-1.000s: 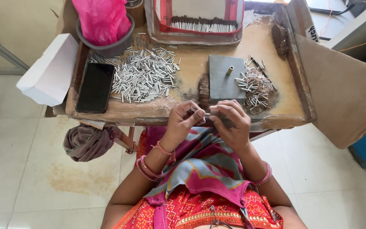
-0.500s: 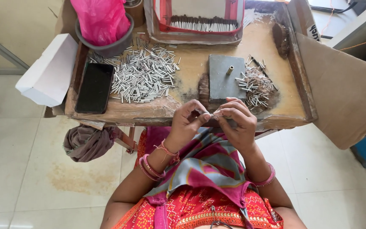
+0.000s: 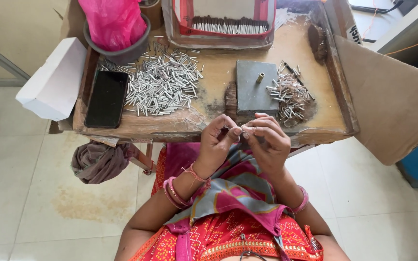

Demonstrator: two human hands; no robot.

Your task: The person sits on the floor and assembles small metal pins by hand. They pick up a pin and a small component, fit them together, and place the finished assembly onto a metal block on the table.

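Two hands meet at centre frame, just below the bench (image 3: 310, 77) front edge: my left hand (image 3: 217, 142) & right hand (image 3: 267, 140) pinch a small tube (image 3: 240, 131) betw fingertips. Wood top dusty; tube pile (image 3: 163, 82) upper left, phone (image 3: 106, 99) left edge, grey block (image 3: 252, 92) centre. Pale tiled floor (image 3: 20, 193) around.

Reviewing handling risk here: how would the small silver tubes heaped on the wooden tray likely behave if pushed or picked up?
The silver tubes look round and thin, so they would probably roll or scatter when pushed across the wooden tray. They seem stiff and light, likely metal. Loosely heaped, they may slip from a pinch.
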